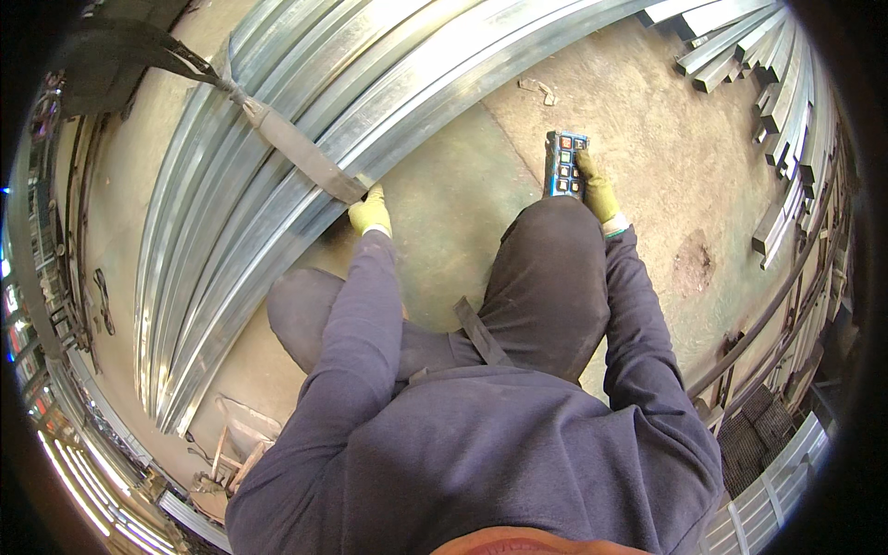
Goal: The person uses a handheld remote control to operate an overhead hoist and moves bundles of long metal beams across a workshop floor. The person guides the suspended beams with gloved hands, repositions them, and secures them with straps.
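My left hand (372, 213), in a yellow-green work glove, grips the lower end of a wide grey lifting strap (296, 154) at the near edge of a bundle of long, shiny metal profiles (217, 222). The strap lies across the top of the bundle and narrows toward a dark strap at the upper left. In my right hand (599, 190), gloved alike, is a blue-and-black remote control (555, 166) with two rows of buttons. It is held upright just beyond my bent knee (555, 250), the thumb side along its right edge.
More square metal tubes (777, 92) lie stacked at the far right, their ends pointing toward me. Dark curved rails (786, 314) run along the right side. A scrap (538, 91) lies on the concrete floor (647, 120). Near the lower left stands a small wooden frame (242, 435).
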